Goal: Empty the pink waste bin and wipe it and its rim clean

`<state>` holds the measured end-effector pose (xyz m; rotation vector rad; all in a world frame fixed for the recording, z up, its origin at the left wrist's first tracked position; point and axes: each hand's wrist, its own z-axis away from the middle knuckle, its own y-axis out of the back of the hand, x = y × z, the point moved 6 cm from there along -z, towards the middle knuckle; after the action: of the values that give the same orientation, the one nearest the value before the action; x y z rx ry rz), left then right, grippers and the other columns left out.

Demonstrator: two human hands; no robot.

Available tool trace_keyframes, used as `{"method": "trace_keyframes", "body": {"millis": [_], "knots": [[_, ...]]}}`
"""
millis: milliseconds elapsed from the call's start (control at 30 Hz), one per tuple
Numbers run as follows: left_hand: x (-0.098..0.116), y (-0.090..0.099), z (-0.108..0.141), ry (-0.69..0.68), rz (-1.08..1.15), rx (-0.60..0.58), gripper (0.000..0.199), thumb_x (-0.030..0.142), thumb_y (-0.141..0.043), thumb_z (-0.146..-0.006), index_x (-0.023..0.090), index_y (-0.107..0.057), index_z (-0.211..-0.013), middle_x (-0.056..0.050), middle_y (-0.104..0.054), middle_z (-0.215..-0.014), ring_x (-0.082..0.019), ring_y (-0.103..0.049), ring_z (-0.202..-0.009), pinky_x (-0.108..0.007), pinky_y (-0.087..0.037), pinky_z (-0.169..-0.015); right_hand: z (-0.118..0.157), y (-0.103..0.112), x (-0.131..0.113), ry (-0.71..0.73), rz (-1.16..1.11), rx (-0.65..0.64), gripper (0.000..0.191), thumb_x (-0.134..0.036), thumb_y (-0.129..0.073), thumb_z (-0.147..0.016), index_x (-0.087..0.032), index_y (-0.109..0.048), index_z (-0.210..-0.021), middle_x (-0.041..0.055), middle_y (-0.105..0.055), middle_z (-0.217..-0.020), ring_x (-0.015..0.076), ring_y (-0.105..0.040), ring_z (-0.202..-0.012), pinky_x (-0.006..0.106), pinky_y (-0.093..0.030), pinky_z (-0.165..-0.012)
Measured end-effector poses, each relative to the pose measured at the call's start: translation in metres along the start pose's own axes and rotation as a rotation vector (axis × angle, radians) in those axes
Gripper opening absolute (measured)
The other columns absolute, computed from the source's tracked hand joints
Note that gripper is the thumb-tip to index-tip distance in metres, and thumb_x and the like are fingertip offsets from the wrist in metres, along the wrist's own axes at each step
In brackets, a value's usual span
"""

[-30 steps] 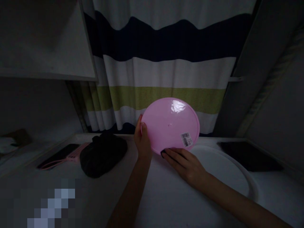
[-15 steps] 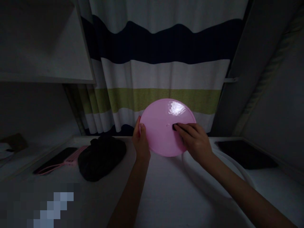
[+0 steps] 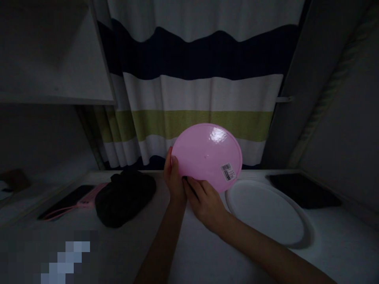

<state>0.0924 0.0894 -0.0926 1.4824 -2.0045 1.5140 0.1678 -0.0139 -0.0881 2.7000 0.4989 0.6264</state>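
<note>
My left hand [image 3: 174, 177] grips a round pink plate [image 3: 201, 150] by its left edge, thumb on the face toward me. The plate is tilted up above the table, and its glossy face carries a barcode sticker [image 3: 227, 171] at the lower right. Close beside the left hand, my right hand [image 3: 207, 203] is at the plate's lower left edge. Its fingers are closed on a small black thing [image 3: 185, 179], mostly hidden, whose kind I cannot make out.
A large round white tray or lid [image 3: 266, 215] lies on the white table [image 3: 195, 252] at right, with a flat black item [image 3: 304, 190] behind it. To the left are a black bag [image 3: 126, 199], a pink strapped item [image 3: 89, 197] and a dark flat object [image 3: 66, 201]. A striped curtain [image 3: 189, 94] hangs behind.
My right hand has moved left and down across the plate with the black thing, from near its middle to its lower left edge. The barcode sticker is now uncovered. My left hand keeps its grip.
</note>
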Motion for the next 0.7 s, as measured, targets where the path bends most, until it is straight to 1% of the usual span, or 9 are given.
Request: {"method": "trace_keyframes", "body": {"millis": [67,167,233,300,433,500,600,700], "knots": [[0.001,0.0,0.0,-0.002,-0.018,-0.007,0.037,0.039,-0.052,-0.083,0.022,-0.058,-0.116,-0.004,-0.053,-0.129,-0.02,-0.046,-0.121,-0.034,-0.034,-0.103,0.002,-0.002,-0.005,0.005,0.004,-0.004,0.03,-0.01,-0.042,-0.086,-0.004,-0.062,-0.107,0.013,-0.064,-0.101,0.0195,-0.05,-0.077,0.031,-0.049,-0.066],[-0.001,-0.001,-0.001,-0.002,0.034,-0.018,0.037,0.04,-0.054,-0.082,0.024,-0.058,-0.115,-0.003,-0.053,-0.13,-0.021,-0.045,-0.122,-0.037,-0.033,-0.104,0.006,0.002,0.002,0.023,0.018,-0.031,0.03,-0.011,-0.043,-0.086,-0.006,-0.061,-0.11,0.0119,-0.064,-0.102,0.0191,-0.049,-0.078,0.031,-0.049,-0.066],[-0.005,-0.002,-0.001,0.016,0.098,-0.013,0.038,0.04,-0.055,-0.081,0.024,-0.058,-0.116,-0.004,-0.053,-0.13,-0.023,-0.046,-0.121,-0.039,-0.036,-0.102,0.009,0.008,0.015,0.022,0.051,-0.035,0.031,-0.01,-0.042,-0.087,-0.006,-0.06,-0.111,0.0131,-0.063,-0.103,0.0193,-0.048,-0.079,0.032,-0.049,-0.068],[-0.008,-0.003,-0.001,0.039,0.15,-0.002,0.039,0.04,-0.056,-0.08,0.024,-0.057,-0.116,-0.005,-0.053,-0.129,-0.024,-0.047,-0.12,-0.04,-0.038,-0.1,0.013,0.015,0.033,-0.008,0.104,-0.031,0.032,-0.009,-0.04,-0.087,-0.006,-0.058,-0.113,0.0144,-0.062,-0.104,0.0195,-0.048,-0.08,0.033,-0.048,-0.07],[-0.01,-0.003,-0.001,0.039,0.155,-0.005,0.039,0.04,-0.057,-0.08,0.025,-0.058,-0.116,-0.004,-0.052,-0.131,-0.023,-0.044,-0.123,-0.039,-0.037,-0.102,0.019,0.028,0.072,-0.132,0.226,-0.03,0.034,-0.01,-0.044,-0.085,-0.007,-0.056,-0.116,0.0167,-0.059,-0.103,0.0211,-0.047,-0.082,0.036,-0.047,-0.07],[-0.01,-0.003,-0.001,0.032,0.137,-0.01,0.038,0.041,-0.056,-0.08,0.026,-0.058,-0.116,-0.003,-0.051,-0.132,-0.023,-0.043,-0.124,-0.038,-0.036,-0.103,0.021,0.033,0.085,-0.21,0.273,-0.024,0.035,-0.012,-0.047,-0.084,-0.009,-0.056,-0.118,0.0163,-0.058,-0.101,0.0219,-0.047,-0.082,0.037,-0.047,-0.068],[-0.009,-0.002,-0.001,0.017,0.119,-0.006,0.038,0.042,-0.054,-0.081,0.027,-0.057,-0.116,-0.002,-0.051,-0.131,-0.022,-0.043,-0.123,-0.037,-0.036,-0.102,0.021,0.034,0.088,-0.265,0.291,-0.017,0.037,-0.014,-0.045,-0.085,-0.014,-0.053,-0.122,0.0152,-0.058,-0.098,0.0221,-0.047,-0.082,0.038,-0.047,-0.067],[-0.008,-0.003,-0.001,0.012,0.056,-0.011,0.04,0.047,-0.047,-0.083,0.027,-0.056,-0.118,-0.001,-0.053,-0.129,-0.022,-0.046,-0.121,-0.036,-0.039,-0.1,0.016,0.029,0.078,-0.26,0.273,-0.027,0.038,-0.011,-0.042,-0.085,-0.012,-0.053,-0.121,0.0161,-0.056,-0.097,0.0221,-0.046,-0.08,0.038,-0.047,-0.068]]}}
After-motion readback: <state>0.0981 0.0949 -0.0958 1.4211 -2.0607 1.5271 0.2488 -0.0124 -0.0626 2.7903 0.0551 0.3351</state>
